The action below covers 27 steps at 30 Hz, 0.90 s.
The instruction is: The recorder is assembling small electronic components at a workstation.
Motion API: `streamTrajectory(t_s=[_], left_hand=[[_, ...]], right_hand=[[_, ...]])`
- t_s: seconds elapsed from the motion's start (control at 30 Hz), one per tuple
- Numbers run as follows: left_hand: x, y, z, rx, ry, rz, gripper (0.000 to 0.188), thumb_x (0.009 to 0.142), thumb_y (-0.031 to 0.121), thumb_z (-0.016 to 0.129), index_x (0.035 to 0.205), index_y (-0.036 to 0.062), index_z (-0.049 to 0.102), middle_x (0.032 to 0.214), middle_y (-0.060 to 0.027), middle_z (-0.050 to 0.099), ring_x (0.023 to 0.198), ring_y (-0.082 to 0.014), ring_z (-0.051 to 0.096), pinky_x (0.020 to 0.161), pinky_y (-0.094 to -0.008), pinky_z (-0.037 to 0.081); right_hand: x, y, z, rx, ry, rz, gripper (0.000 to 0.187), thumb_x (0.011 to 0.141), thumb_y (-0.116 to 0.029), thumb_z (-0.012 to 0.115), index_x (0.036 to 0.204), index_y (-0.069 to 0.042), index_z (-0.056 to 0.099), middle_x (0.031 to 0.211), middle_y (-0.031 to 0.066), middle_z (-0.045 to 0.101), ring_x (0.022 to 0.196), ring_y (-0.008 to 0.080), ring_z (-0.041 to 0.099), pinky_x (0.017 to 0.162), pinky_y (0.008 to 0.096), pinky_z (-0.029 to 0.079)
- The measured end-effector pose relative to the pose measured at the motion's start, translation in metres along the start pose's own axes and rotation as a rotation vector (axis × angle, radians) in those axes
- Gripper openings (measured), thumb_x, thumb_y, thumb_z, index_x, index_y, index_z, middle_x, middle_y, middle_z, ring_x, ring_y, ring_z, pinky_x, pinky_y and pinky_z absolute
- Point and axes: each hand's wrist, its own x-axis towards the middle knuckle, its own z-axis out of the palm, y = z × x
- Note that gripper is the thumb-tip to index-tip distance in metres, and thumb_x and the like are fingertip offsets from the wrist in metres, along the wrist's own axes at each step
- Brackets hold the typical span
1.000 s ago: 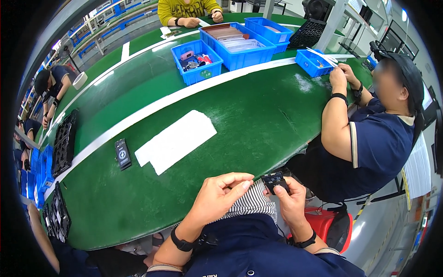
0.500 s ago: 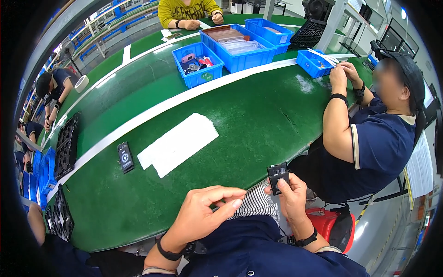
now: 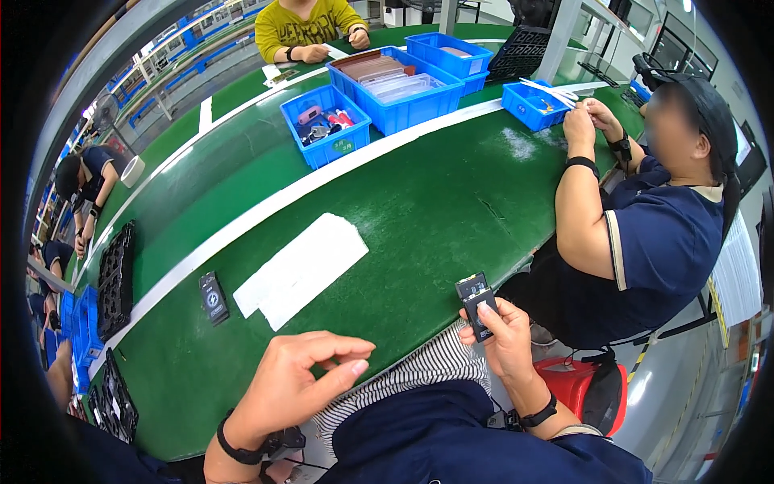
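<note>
My right hand (image 3: 511, 340) holds a small black rectangular electronic module (image 3: 474, 295) upright near the table's front edge, its thumb pressed on the face. The module's upper end shows metallic parts; its exact kind is unclear. My left hand (image 3: 294, 379) hovers at the near edge of the green table, thumb and fingers apart, nothing between them. Ahead of it, white sheets (image 3: 310, 270) lie flat on the tabletop. Left of those lies a flat black rectangular pack (image 3: 213, 298) with a round white mark.
Blue bins (image 3: 325, 133) of small parts and stacked panels stand beyond a white strip. Black trays (image 3: 118, 278) sit at the left. A co-worker (image 3: 661, 234) sits at my right, hands by a small blue bin (image 3: 532, 106). Another person (image 3: 310, 32) is across the table.
My left hand has moved left, away from the module, and its fingers have spread. The right hand still holds the module, now tilted slightly differently. The whole view has shifted a little.
</note>
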Motion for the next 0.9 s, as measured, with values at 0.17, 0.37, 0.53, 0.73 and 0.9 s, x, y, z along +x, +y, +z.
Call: streamTrajectory(t_s=[0.17, 0.37, 0.53, 0.73, 0.9], left_hand=[[0.026, -0.038, 0.002, -0.239, -0.137, -0.214, 0.019, 0.083, 0.012, 0.062, 0.098, 0.0013, 0.065, 0.083, -0.0037, 0.066, 0.067, -0.0065, 0.057, 0.061, -0.0195, 0.046], [0.041, -0.062, 0.005, -0.310, -0.176, -0.268, 0.025, 0.085, 0.014, 0.059, 0.105, -0.0018, 0.061, 0.090, -0.0059, 0.065, 0.073, -0.0073, 0.059, 0.064, -0.0196, 0.047], [0.040, -0.067, 0.005, -0.357, -0.118, -0.289, 0.023, 0.086, 0.014, 0.058, 0.102, -0.0019, 0.061, 0.089, -0.0088, 0.064, 0.073, -0.0114, 0.061, 0.063, -0.0214, 0.049], [0.041, -0.079, 0.003, -0.431, -0.117, -0.288, 0.024, 0.086, 0.012, 0.058, 0.106, -0.0016, 0.060, 0.094, -0.0085, 0.064, 0.077, -0.0101, 0.062, 0.066, -0.0196, 0.049], [0.038, -0.079, 0.002, -0.456, -0.107, -0.302, 0.024, 0.087, 0.012, 0.058, 0.107, -0.0017, 0.060, 0.096, -0.0087, 0.064, 0.078, -0.0110, 0.062, 0.066, -0.0205, 0.050]], right_hand=[[0.017, -0.029, -0.001, -0.014, 0.017, -0.029, 0.019, 0.088, -0.013, 0.053, 0.094, 0.004, 0.057, 0.084, 0.0113, 0.062, 0.062, 0.0157, 0.061, 0.056, 0.0279, 0.053], [0.100, -0.091, 0.007, 0.111, -0.083, -0.244, 0.023, 0.088, -0.016, 0.054, 0.096, 0.006, 0.053, 0.085, 0.0128, 0.059, 0.065, 0.0170, 0.060, 0.055, 0.0274, 0.052], [0.192, -0.116, 0.016, 0.164, -0.037, -0.328, 0.022, 0.090, -0.014, 0.050, 0.099, 0.006, 0.050, 0.084, 0.0136, 0.059, 0.065, 0.0187, 0.061, 0.054, 0.0290, 0.053], [0.289, -0.105, 0.008, 0.088, 0.252, -0.247, 0.019, 0.089, -0.015, 0.047, 0.096, 0.001, 0.054, 0.083, 0.0108, 0.062, 0.061, 0.0168, 0.060, 0.051, 0.0313, 0.052], [0.312, -0.080, -0.035, 0.292, 0.201, -0.115, 0.020, 0.091, -0.013, 0.043, 0.103, 0.000, 0.050, 0.087, 0.0124, 0.062, 0.063, 0.0173, 0.057, 0.050, 0.0289, 0.049]])
